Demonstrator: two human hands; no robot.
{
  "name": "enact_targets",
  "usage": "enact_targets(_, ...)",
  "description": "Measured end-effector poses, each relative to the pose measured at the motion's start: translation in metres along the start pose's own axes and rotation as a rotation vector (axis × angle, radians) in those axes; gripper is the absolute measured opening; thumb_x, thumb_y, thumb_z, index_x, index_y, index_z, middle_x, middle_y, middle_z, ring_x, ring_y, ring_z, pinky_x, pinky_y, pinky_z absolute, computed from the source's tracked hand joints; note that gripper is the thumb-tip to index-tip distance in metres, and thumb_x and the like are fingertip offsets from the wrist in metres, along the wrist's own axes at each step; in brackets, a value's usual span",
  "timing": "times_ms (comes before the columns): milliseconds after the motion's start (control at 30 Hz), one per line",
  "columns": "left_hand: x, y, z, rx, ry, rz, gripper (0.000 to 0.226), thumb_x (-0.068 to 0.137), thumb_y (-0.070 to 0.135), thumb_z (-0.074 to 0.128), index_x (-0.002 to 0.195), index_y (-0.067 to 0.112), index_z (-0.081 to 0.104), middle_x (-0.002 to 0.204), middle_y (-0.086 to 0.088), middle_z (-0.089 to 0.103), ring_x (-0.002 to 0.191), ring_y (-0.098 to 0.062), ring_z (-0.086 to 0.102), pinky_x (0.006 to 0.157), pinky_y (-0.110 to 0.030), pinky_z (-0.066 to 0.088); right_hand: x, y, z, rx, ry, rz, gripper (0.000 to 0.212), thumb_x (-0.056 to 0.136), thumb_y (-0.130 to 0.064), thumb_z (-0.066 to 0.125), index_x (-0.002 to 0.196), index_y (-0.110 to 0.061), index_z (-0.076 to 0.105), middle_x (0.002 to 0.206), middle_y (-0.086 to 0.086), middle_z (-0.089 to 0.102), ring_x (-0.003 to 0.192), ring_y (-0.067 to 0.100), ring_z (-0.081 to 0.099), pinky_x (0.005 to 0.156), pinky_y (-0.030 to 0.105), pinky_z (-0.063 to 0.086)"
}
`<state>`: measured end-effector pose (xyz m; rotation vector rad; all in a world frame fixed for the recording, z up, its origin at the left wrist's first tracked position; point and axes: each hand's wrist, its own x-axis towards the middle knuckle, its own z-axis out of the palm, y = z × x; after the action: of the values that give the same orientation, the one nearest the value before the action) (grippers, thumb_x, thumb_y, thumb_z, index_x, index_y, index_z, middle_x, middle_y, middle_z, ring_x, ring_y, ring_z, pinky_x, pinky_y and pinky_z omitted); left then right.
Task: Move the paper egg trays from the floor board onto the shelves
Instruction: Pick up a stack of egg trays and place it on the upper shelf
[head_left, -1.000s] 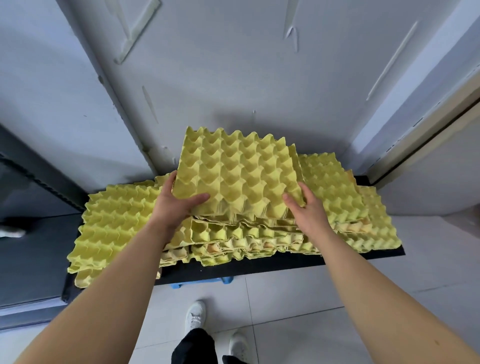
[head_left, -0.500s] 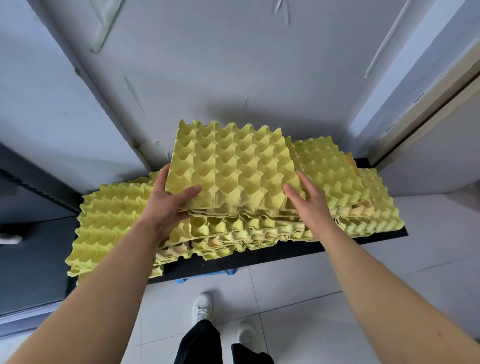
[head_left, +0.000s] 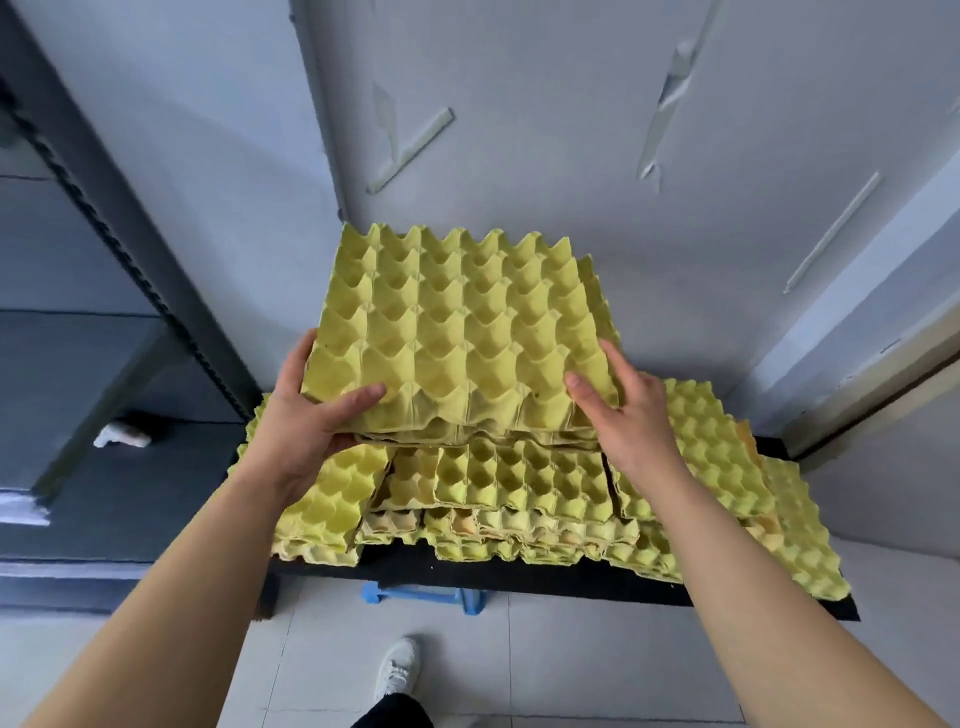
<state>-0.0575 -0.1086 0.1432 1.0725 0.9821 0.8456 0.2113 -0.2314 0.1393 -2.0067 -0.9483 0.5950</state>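
Observation:
A small stack of yellow paper egg trays (head_left: 462, 332) is held up above the piles, tilted toward me. My left hand (head_left: 311, 415) grips its near left corner, thumb on top and fingers underneath. My right hand (head_left: 618, 410) grips the near right corner the same way. More yellow egg trays (head_left: 519, 499) lie in untidy piles on the black floor board (head_left: 519, 577) below. The dark shelf unit (head_left: 104, 364) stands to the left.
A grey wall with peeling tape strips rises right behind the board. A blue support (head_left: 421, 597) shows under the board's front edge. My white shoe (head_left: 397, 670) stands on the pale floor tiles. A door frame (head_left: 883, 374) runs along the right.
Both hands have lifted the held stack of trays higher off the piles, and the view has swung so the shelf unit shows more at the left.

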Motion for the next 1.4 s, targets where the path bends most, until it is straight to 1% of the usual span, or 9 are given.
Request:
enact_targets(300, -0.096, 0.051, -0.106, -0.017, 0.260, 0.185, 0.092, 0.058, 0.027, 0.085, 0.137, 0.040, 0.040, 0.118, 0.006, 0.065, 0.100, -0.020, 0.068, 0.074, -0.041, 0.058, -0.041, -0.109, 0.053, -0.101, -0.202, -0.263, 0.076, 0.077, -0.074, 0.041, 0.144, -0.048, 0.021, 0.145, 0.009, 0.024, 0.136, 0.028, 0.027, 0.110, 0.045, 0.024)
enact_targets(467, -0.148, 0.078, -0.175, -0.049, 0.413, 0.259, 0.085, 0.055, 0.029, 0.086, 0.129, 0.042, 0.047, 0.109, 0.010, 0.067, 0.093, -0.018, 0.070, 0.071, -0.040, 0.058, -0.069, -0.171, 0.105, -0.158, -0.286, -0.405, 0.074, 0.077, -0.076, 0.040, 0.144, -0.047, 0.024, 0.135, 0.010, 0.035, 0.124, 0.023, 0.039, 0.102, 0.037, 0.031)
enact_targets(533, -0.169, 0.081, -0.208, -0.058, 0.459, 0.265, 0.091, 0.044, 0.037, 0.093, 0.124, 0.043, 0.050, 0.102, 0.014, 0.068, 0.086, -0.017, 0.071, 0.066, -0.038, 0.058, -0.083, -0.190, 0.135, -0.162, -0.330, -0.444, 0.075, 0.076, -0.079, 0.041, 0.143, -0.048, 0.026, 0.128, 0.011, 0.042, 0.112, 0.020, 0.046, 0.101, 0.037, 0.034)
enact_targets(633, -0.203, 0.079, -0.262, -0.074, 0.534, 0.237, 0.102, 0.035, 0.037, 0.096, 0.126, 0.042, 0.050, 0.111, 0.004, 0.066, 0.083, -0.021, 0.071, 0.064, -0.038, 0.058, -0.112, -0.213, 0.186, -0.167, -0.403, -0.486, 0.082, 0.070, -0.089, 0.037, 0.141, -0.050, 0.022, 0.107, 0.013, 0.054, 0.083, 0.017, 0.052, 0.096, 0.042, 0.045)
enact_targets(767, -0.252, 0.078, -0.337, -0.104, 0.612, 0.218, 0.109, 0.029, 0.041, 0.095, 0.127, 0.041, 0.050, 0.118, -0.003, 0.063, 0.083, -0.020, 0.071, 0.061, -0.033, 0.057, -0.168, -0.247, 0.252, -0.203, -0.482, -0.526, 0.076, 0.076, -0.080, 0.037, 0.143, -0.048, 0.023, 0.122, 0.005, 0.039, 0.107, 0.018, 0.048, 0.098, 0.039, 0.039)
enact_targets(967, -0.330, 0.082, -0.436, -0.147, 0.782, 0.214, 0.108, 0.030, 0.036, 0.095, 0.128, 0.038, 0.050, 0.114, -0.003, 0.065, 0.084, -0.021, 0.072, 0.060, -0.033, 0.057, -0.244, -0.303, 0.352, -0.183, -0.610, -0.611, 0.079, 0.074, -0.084, 0.034, 0.143, -0.046, 0.023, 0.107, 0.000, 0.036, 0.099, 0.015, 0.041, 0.099, 0.042, 0.040)
enact_targets(1133, -0.382, 0.094, -0.502, -0.141, 0.949, 0.250, 0.077, 0.059, 0.021, 0.082, 0.126, 0.041, 0.049, 0.116, -0.002, 0.062, 0.087, -0.020, 0.069, 0.057, -0.030, 0.057, -0.298, -0.362, 0.417, -0.169, -0.746, -0.656, 0.078, 0.073, -0.083, 0.037, 0.142, -0.050, 0.021, 0.124, 0.000, 0.034, 0.119, 0.024, 0.042, 0.100, 0.042, 0.039)
enact_targets(1300, -0.413, 0.123, -0.563, -0.138, 1.062, 0.328, 0.073, 0.051, 0.031, 0.091, 0.111, 0.051, 0.055, 0.114, 0.000, 0.064, 0.088, -0.021, 0.070, 0.063, -0.037, 0.058, -0.331, -0.428, 0.475, -0.116, -0.810, -0.760, 0.081, 0.069, -0.087, 0.035, 0.141, -0.051, 0.021, 0.123, 0.001, 0.036, 0.117, 0.024, 0.044, 0.101, 0.046, 0.041)
enact_targets(1400, -0.416, 0.148, -0.600, -0.136, 1.106, 0.389, 0.077, 0.058, 0.023, 0.081, 0.126, 0.041, 0.049, 0.116, -0.001, 0.064, 0.088, -0.021, 0.070, 0.060, -0.035, 0.058, -0.341, -0.473, 0.503, -0.102, -0.809, -0.828, 0.080, 0.071, -0.086, 0.034, 0.142, -0.050, 0.020, 0.125, 0.004, 0.037, 0.117, 0.025, 0.044, 0.101, 0.046, 0.041)
